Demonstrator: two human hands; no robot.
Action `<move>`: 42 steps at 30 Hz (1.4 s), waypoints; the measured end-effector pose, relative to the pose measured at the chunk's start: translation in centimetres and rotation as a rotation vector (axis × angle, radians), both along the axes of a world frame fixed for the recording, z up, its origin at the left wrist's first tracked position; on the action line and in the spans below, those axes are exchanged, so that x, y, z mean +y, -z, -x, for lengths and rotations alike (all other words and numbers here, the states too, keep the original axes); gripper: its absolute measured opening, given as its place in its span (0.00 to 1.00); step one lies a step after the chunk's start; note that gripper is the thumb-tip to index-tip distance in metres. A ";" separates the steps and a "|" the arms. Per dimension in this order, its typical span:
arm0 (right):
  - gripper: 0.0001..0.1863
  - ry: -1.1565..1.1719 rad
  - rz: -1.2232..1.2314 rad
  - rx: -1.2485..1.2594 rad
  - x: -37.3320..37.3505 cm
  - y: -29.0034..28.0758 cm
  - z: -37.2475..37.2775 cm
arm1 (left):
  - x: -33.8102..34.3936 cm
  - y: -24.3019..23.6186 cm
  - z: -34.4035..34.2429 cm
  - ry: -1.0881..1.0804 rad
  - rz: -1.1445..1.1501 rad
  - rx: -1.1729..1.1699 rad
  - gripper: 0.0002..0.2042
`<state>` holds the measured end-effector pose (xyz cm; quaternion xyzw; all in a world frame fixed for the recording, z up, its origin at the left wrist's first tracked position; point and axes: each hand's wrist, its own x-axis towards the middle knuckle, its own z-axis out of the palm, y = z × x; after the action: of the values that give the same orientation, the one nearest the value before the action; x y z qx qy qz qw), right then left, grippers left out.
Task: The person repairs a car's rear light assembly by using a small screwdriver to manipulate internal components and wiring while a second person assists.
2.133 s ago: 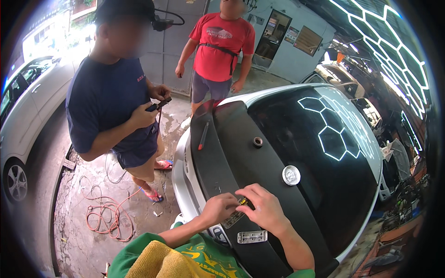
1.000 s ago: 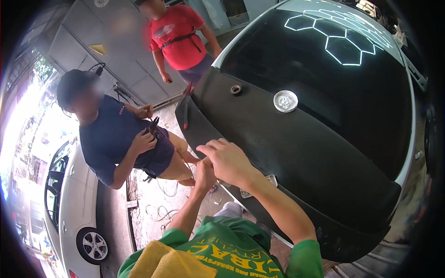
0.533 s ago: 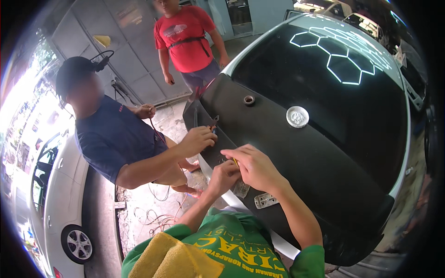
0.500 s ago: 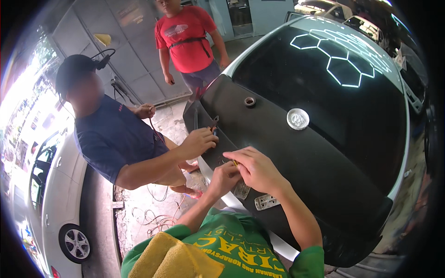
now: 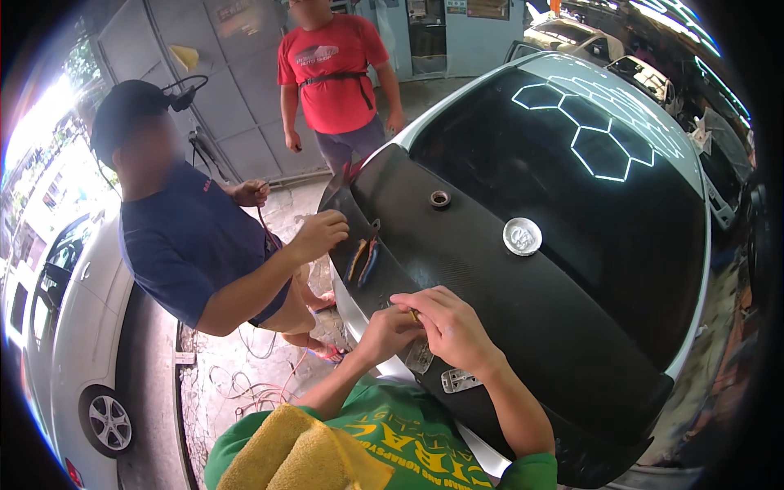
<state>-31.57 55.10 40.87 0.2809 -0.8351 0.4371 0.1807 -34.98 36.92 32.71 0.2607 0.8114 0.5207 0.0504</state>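
Note:
Above the dark trunk lid (image 5: 523, 302) of a car, my two hands meet with fingers closed. My right hand (image 5: 453, 331) pinches a small yellow piece (image 5: 414, 315), too small and covered to name. Its fingers overlap those of my left hand (image 5: 389, 333), which is closed too; what it holds is hidden. Just below my hands a clear, flat piece (image 5: 420, 357) lies on the lid, partly covered. Beside my right wrist is a pale extension socket block (image 5: 459, 380). Pliers (image 5: 362, 261) with orange and blue handles lie farther up, left of my hands.
A roll of tape (image 5: 440, 199) and a white bowl (image 5: 522, 236) with white contents sit farther up the lid. At left a co-worker in a navy shirt (image 5: 184, 237) holds a cord. Another in red (image 5: 335, 73) stands beyond. Cables (image 5: 257, 392) trail over the floor.
The co-worker's hand has let go of the pliers and drawn back up and left; they now lie uncovered. My hands stay together, the yellow piece still between them. The view has shifted slightly.

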 end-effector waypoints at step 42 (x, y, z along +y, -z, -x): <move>0.29 0.142 0.043 -0.195 0.6 -0.1 -0.1 | 1.2 0.1 -2.1 -0.252 -0.013 -0.116 0.09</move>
<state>-31.42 55.73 41.00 0.1733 -0.8569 0.4663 0.1350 -32.92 38.15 32.58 0.1266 0.8299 0.5425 0.0297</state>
